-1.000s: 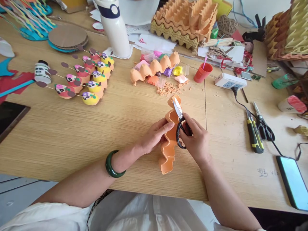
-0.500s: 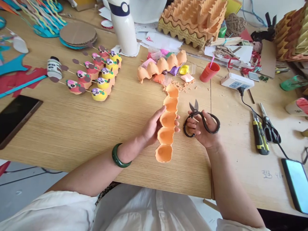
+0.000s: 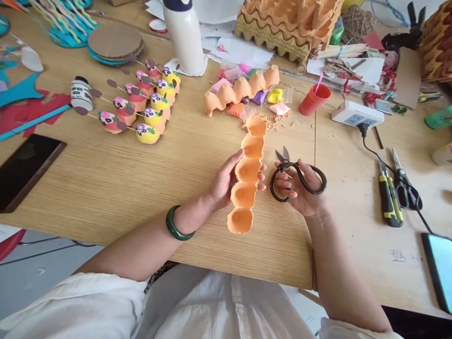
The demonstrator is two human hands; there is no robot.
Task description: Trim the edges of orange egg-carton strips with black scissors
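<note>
My left hand (image 3: pixel 226 181) is closed around an orange egg carton strip (image 3: pixel 247 170), thumb on its left edge and fingertips showing past its right edge. The strip's hollow cups face up toward me in one row. In my right hand (image 3: pixel 304 193) is a pair of black-handled scissors (image 3: pixel 288 164), blades parted and pointing away from me. The scissors are just right of the strip, not touching it. Beyond the strip lie orange trimmings (image 3: pixel 271 123) and a second carton strip (image 3: pixel 242 92), cups downward, among small bags of coloured clay (image 3: pixel 261 97).
Painted carton rows (image 3: pixel 148 115) with sticks stand at the left, near a dark phone (image 3: pixel 28 172). A white bottle (image 3: pixel 185 40), egg trays (image 3: pixel 286 28) and a red cup (image 3: pixel 315 100) are farther back. At right lie a power strip (image 3: pixel 357 114), a utility knife (image 3: pixel 390 197) and other scissors (image 3: pixel 406 186).
The view has shifted slightly, so background things sit a little differently. Both hands keep their grip on the egg carton strip and the scissors, whose blades remain parted.
</note>
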